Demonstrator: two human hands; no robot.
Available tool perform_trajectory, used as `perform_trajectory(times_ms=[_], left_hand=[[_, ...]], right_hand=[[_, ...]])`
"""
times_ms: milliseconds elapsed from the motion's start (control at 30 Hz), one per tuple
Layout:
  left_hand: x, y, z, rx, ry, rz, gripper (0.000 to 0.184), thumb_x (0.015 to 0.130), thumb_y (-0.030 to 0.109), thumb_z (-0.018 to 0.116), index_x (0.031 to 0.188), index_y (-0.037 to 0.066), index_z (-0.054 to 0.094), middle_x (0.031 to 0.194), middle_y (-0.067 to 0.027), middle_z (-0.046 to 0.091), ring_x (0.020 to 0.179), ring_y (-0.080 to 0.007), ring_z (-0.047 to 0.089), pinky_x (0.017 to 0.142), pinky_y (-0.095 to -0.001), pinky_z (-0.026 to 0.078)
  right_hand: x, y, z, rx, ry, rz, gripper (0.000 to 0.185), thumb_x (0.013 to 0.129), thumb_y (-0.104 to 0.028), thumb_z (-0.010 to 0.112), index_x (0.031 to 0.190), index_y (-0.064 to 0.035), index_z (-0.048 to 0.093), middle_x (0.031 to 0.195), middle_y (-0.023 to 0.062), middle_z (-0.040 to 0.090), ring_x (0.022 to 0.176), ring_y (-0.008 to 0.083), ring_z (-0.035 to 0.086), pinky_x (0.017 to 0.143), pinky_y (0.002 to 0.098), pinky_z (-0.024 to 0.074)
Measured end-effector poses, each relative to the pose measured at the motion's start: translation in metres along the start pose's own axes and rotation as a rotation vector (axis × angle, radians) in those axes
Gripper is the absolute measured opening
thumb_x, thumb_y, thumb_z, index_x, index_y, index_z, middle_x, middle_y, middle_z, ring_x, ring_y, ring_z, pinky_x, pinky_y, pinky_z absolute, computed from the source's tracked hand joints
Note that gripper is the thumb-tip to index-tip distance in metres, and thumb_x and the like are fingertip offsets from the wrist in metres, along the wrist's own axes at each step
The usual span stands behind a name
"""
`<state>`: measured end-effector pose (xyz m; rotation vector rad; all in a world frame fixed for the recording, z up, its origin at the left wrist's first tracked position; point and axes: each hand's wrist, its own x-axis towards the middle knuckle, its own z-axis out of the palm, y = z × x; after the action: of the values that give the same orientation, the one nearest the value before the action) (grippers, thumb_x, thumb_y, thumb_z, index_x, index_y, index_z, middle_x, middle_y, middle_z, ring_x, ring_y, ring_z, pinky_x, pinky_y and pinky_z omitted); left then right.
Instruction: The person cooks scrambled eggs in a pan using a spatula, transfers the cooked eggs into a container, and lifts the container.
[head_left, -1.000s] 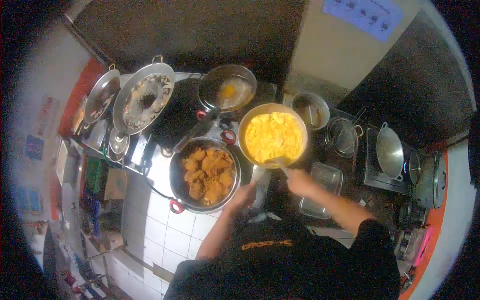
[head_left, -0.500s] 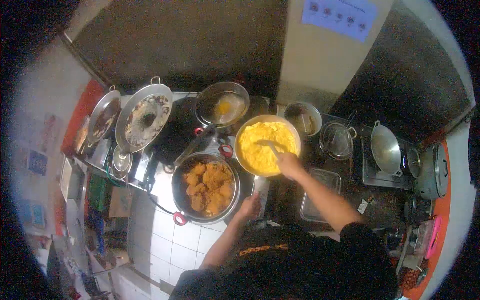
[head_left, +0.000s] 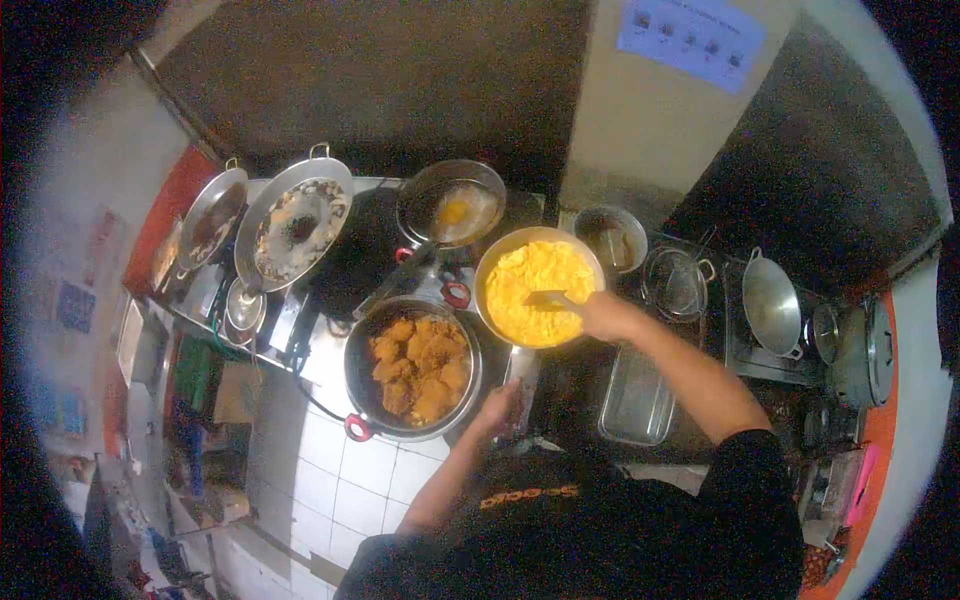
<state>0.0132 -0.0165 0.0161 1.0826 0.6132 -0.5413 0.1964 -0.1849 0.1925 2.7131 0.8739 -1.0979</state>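
Observation:
A frying pan full of yellow scrambled egg is in front of me over the stove. My left hand is closed around the near end of its pale handle. In my right hand is a spatula, its blade in the egg near the middle of the pan. Left of the handle is a dark pot with browned, breaded pieces of food. A second frying pan behind holds an egg with a yellow yolk.
Two wide metal pans with residue stand at the left. A clear rectangular container lies under my right forearm. Further right are a strainer, a small wok and a large lidded pot.
My right hand and the spatula have moved right within the egg, and the blade lies more level. My left hand stays on the handle. The view has shifted slightly.

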Motion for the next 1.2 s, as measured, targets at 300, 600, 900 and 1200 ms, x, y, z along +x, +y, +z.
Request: perform_trajectory(times_ms=[300, 600, 900, 1200], left_hand=[[0.009, -0.020, 0.014, -0.086, 0.017, 0.116, 0.033, 0.090, 0.037, 0.042, 0.072, 0.011, 0.049, 0.051, 0.0003, 0.039, 0.037, -0.0124, 0.033, 0.035, -0.0282, 0.027], [0.004, -0.011, 0.015, 0.034, 0.029, 0.072, 0.036, 0.086, 0.043, 0.046, 0.074, 0.009, 0.051, 0.056, 0.0004, 0.045, 0.041, -0.0123, 0.041, 0.039, -0.0257, 0.033], [0.022, -0.025, 0.008, 0.277, 0.121, 0.199, 0.046, 0.086, 0.048, 0.043, 0.079, 0.004, 0.055, 0.057, -0.0017, 0.049, 0.044, -0.0123, 0.046, 0.039, -0.0270, 0.035], [0.011, -0.011, 0.007, -0.063, -0.158, -0.082, 0.046, 0.086, 0.051, 0.041, 0.073, 0.008, 0.050, 0.051, -0.0030, 0.043, 0.040, -0.0150, 0.043, 0.038, -0.0284, 0.036]], right_hand=[[-0.022, -0.034, 0.082, 0.294, 0.102, 0.180, 0.072, 0.072, -0.006, 0.049, 0.136, -0.0243, 0.021, 0.090, 0.0232, 0.059, 0.085, 0.0335, 0.059, 0.073, 0.0463, 0.0470], [0.070, 0.006, 0.080, 0.322, 0.490, 0.113, 0.043, 0.074, -0.006, 0.046, 0.117, -0.0065, 0.046, 0.088, 0.0229, 0.059, 0.078, 0.0341, 0.060, 0.070, 0.0403, 0.0477], [0.118, 0.013, 0.083, 0.316, 0.557, 0.172, 0.040, 0.074, -0.007, 0.045, 0.114, -0.0066, 0.048, 0.080, 0.0206, 0.060, 0.074, 0.0339, 0.061, 0.064, 0.0418, 0.0477], [0.057, 0.044, 0.040, -0.132, 0.254, -0.178, 0.047, 0.080, -0.010, 0.043, 0.126, -0.0180, 0.040, 0.074, 0.0191, 0.059, 0.063, 0.0299, 0.059, 0.056, 0.0374, 0.0482]])
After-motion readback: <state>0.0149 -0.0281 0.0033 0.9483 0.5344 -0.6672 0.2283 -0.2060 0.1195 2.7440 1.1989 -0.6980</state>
